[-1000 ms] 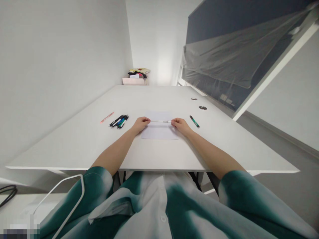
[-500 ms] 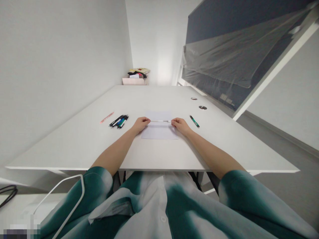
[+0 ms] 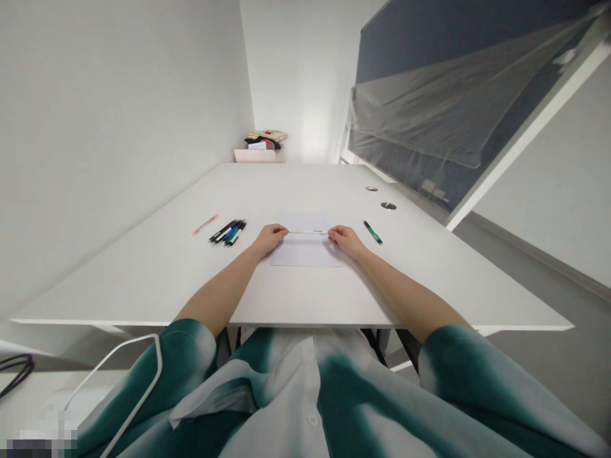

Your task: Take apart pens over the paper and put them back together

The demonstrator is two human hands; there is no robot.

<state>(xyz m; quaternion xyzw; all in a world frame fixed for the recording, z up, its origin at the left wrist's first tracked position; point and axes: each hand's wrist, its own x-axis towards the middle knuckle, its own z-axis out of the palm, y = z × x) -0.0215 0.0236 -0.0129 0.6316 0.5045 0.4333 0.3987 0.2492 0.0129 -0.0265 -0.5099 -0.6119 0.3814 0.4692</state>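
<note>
While the left hand and right hand pinch opposite ends of a slim white pen, an even, level grip steadies it over a white paper sheet, with a bundle of dark pens off to the left.

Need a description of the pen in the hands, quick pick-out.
On the long white desk, find the sheet of white paper. Across its upper part runs a slim pale pen, held at its ends between the left hand and right hand. The other pens lie on the desk, unheld.
</note>
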